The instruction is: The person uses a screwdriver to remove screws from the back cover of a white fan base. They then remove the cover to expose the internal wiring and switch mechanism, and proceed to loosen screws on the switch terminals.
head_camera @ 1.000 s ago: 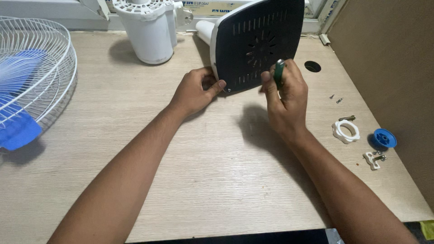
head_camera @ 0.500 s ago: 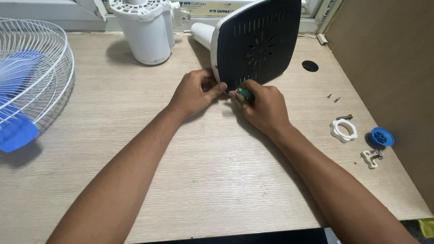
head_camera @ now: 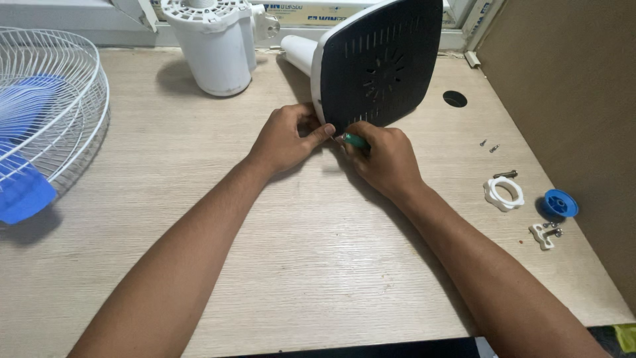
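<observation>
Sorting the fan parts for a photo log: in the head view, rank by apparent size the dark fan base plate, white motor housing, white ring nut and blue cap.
1. Dark fan base plate
2. White motor housing
3. White ring nut
4. Blue cap

The last two look close; ring nut only slightly larger.

"What is everything sitting on?"

"A wooden table [head_camera: 199, 219]. It is light brown with thin lines in it. It has a small round hole [head_camera: 454, 99] near the far right."

"What is on the left?"

"A white wire fan cage [head_camera: 63, 113] with a blue fan blade [head_camera: 23, 192] lying in it."

"And at the back?"

"A white motor housing [head_camera: 212, 46] stands there. Beside it, a fan base [head_camera: 381, 63] is tipped up on its edge, dark underside showing."

"Any little things?"

"Yes, on the right. Two tiny screws [head_camera: 489, 145], a bolt [head_camera: 505, 174], a white ring nut [head_camera: 504, 193], a blue round cap [head_camera: 560, 203] and a small white bracket [head_camera: 544, 233]."
</observation>
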